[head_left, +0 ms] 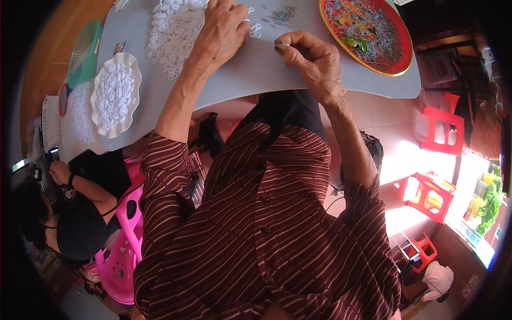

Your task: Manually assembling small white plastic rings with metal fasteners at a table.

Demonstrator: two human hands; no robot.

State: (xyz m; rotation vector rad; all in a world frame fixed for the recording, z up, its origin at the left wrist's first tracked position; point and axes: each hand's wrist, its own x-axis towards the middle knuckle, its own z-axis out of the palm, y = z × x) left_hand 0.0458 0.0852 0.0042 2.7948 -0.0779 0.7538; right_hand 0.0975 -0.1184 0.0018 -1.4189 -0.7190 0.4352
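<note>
My left hand [221,29] reaches over the right side of a spread of small white plastic clips [173,40] on the grey table. Its fingertips run to the top edge of the view, so their grip is hidden. A pale band shows on one finger. To its right, my right hand [314,61] is closed, thumb and forefinger pinched on a tiny pale item too small to name. Beyond it lies a small heap of thin metal nails [280,17]. A few white clips [255,31] lie between the hands.
A red gold-rimmed tray [407,63] of nails stands right; a white wavy-edged dish [137,80] of clips, left. Beside that are a green basket [80,56] and a bag of white pieces [81,109]. Another person [80,213] sits left by a pink chair [125,261]. Red stools [445,130] stand right.
</note>
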